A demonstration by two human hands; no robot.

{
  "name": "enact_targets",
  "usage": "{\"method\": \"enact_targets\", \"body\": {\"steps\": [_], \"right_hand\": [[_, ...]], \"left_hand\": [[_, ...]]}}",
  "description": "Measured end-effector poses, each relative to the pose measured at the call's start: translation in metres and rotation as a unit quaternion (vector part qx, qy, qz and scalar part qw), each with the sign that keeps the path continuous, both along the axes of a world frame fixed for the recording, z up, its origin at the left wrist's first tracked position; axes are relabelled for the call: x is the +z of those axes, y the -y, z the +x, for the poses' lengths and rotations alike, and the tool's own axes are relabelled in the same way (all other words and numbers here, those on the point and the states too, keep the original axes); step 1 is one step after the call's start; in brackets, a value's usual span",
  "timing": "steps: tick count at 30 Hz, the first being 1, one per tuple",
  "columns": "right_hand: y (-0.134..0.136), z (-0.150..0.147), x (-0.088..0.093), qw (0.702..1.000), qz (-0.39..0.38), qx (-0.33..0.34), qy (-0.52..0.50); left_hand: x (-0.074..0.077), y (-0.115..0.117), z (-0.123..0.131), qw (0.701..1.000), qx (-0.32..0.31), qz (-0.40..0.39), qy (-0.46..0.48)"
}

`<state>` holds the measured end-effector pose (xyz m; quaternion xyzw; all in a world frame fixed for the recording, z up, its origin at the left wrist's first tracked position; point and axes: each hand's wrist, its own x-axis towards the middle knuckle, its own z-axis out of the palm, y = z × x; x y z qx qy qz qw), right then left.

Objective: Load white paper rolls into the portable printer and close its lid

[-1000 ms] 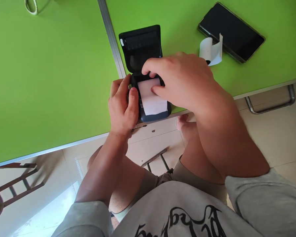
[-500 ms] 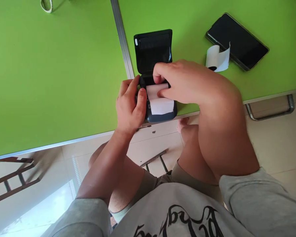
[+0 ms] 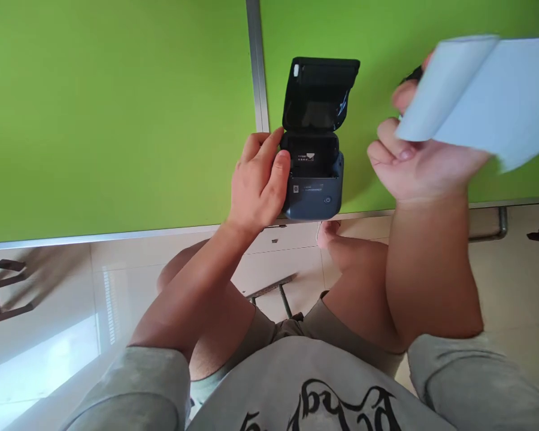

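Note:
A dark blue portable label printer (image 3: 317, 200) sits at the table's front edge. Its black lid (image 3: 318, 96) stands raised, and the paper bay inside is bare. My left hand (image 3: 260, 179) grips the printer's left side, thumb on top near the bay. Raised off to the right, my right hand (image 3: 399, 137) is closed around a white paper roll (image 3: 449, 90). A long loose end of the paper hangs out towards the right edge of view, partly blurred. A small dark patch shows behind the fingers; I cannot tell what it is.
The green table (image 3: 139, 120) has a metal seam strip (image 3: 257, 60) running away beside the printer. My legs are under the table's front edge. A metal stool frame (image 3: 4, 293) stands on the floor at lower left.
My right hand has lifted the paper roll out of the printer and moved right and up. My left hand stays on the printer. The phone and second roll are now hidden from sight.

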<state>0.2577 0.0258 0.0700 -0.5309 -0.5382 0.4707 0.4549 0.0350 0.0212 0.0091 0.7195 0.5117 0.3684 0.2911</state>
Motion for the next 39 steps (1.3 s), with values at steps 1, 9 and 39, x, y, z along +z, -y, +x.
{"method": "enact_targets", "body": {"steps": [1, 9, 39], "right_hand": [[-0.001, 0.002, -0.007, 0.999, -0.022, -0.009, -0.024], [-0.006, -0.012, -0.069, 0.969, 0.126, -0.209, -0.036], [-0.015, 0.071, -0.094, 0.831, 0.185, -0.268, 0.452]], "left_hand": [[-0.001, 0.000, 0.000, 1.000, -0.001, 0.006, 0.001], [-0.003, -0.001, -0.001, 0.999, -0.007, 0.016, -0.032], [-0.006, -0.002, -0.001, 0.998, -0.008, 0.042, -0.034]]}}
